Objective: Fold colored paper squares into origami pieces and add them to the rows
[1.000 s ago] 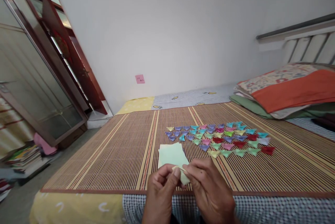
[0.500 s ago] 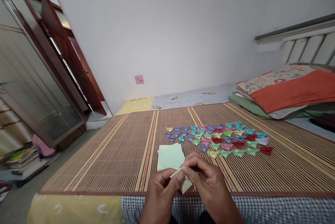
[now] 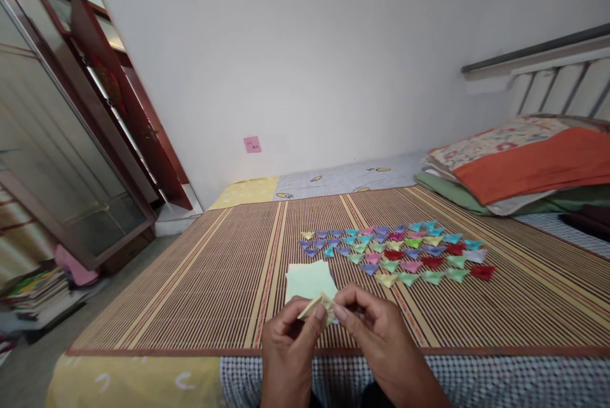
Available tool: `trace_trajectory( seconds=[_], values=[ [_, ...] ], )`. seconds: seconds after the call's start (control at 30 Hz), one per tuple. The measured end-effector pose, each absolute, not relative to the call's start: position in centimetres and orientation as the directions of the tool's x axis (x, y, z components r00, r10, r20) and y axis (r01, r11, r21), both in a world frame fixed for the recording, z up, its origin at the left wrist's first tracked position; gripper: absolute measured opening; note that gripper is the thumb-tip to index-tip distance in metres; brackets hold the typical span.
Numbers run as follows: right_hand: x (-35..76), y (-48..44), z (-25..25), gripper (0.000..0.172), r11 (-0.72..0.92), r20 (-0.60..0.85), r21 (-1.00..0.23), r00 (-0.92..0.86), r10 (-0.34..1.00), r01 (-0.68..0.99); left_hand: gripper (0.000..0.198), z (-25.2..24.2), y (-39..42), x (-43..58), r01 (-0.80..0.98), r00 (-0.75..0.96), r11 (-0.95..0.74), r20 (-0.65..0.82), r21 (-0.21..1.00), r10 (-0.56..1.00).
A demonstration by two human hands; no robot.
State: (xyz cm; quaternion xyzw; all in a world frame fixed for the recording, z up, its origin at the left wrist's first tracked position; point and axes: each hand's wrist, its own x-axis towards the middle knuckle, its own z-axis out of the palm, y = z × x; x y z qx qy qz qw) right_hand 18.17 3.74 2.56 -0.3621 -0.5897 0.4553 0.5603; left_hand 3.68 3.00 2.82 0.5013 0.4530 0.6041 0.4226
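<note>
Between my two hands is a small pale yellow folded paper [image 3: 312, 307], held over the near part of the striped mat. My left hand [image 3: 291, 339] pinches its left side between thumb and fingers. With thumb and forefinger, my right hand [image 3: 369, 325] grips its right edge. Just beyond the hands lies a stack of pale green paper sheets [image 3: 309, 279], its near side covered by my fingers. To the right of the stack, several small folded paper pieces [image 3: 391, 265] in many colours stand in slanting rows on the mat.
The striped mat [image 3: 190, 293] covers a bed with a checked sheet [image 3: 476, 373] at its near edge. Folded bedding [image 3: 524, 163] is piled at the far right. A pink note [image 3: 252, 144] is on the wall. Books [image 3: 38, 297] are stacked on the left.
The yellow paper has been raised and turned in my fingers, and its folds now stand more open. My left hand has shifted slightly up and left. The rows of folded pieces are unchanged.
</note>
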Motion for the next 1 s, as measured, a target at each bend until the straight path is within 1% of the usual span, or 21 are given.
trace_trajectory(
  seconds=[0.13,0.23,0.3,0.4,0.5,0.6,0.77,0.83,0.9,1.0],
  values=[
    [18.1,3.7,2.2,0.022,0.322,0.329,-0.943,-0.115,0.937,-0.079,0.028,2.7,3.2,3.8,-0.057,-0.184,-0.232,0.219,0.971,0.958],
    [18.0,3.6,1.9,0.027,0.312,0.318,-0.948,-0.122,0.94,-0.066,0.03,2.5,3.2,3.8,-0.068,-0.193,-0.242,0.225,0.968,0.955],
    [18.1,3.7,1.9,0.029,0.33,0.334,-0.942,-0.12,0.935,-0.055,0.03,2.4,3.3,3.8,-0.071,-0.196,-0.251,0.233,0.965,0.952],
    [18.4,3.8,2.0,0.026,0.362,0.365,-0.931,-0.14,0.92,-0.048,0.031,2.5,3.3,3.8,-0.073,-0.186,-0.257,0.24,0.964,0.953],
    [18.5,4.0,2.5,0.02,0.383,0.382,-0.923,-0.142,0.913,-0.016,0.032,2.7,3.3,3.7,-0.062,-0.145,-0.254,0.243,0.965,0.959],
    [17.9,4.1,3.0,0.015,0.436,0.433,-0.9,-0.119,0.894,0.0,0.034,2.5,3.2,3.7,-0.026,-0.079,-0.252,0.249,0.967,0.965],
    [17.3,4.2,3.4,0.025,0.497,0.499,-0.867,-0.036,0.866,-0.037,0.035,2.2,3.1,3.7,0.014,-0.012,-0.245,0.245,0.97,0.97],
    [17.5,4.1,3.4,0.025,0.516,0.517,-0.856,-0.031,0.855,-0.028,0.036,2.4,2.9,3.4,0.029,0.043,-0.221,0.219,0.975,0.975],
    [17.8,4.0,3.4,0.025,0.524,0.524,-0.852,-0.036,0.851,-0.018,0.042,2.8,2.7,3.2,0.041,0.084,-0.208,0.204,0.977,0.975],
    [18.1,4.0,3.3,0.025,0.517,0.517,-0.856,-0.046,0.855,-0.015,0.048,3.2,2.5,3.0,0.007,0.112,-0.168,0.166,0.986,0.98]
  ],
)
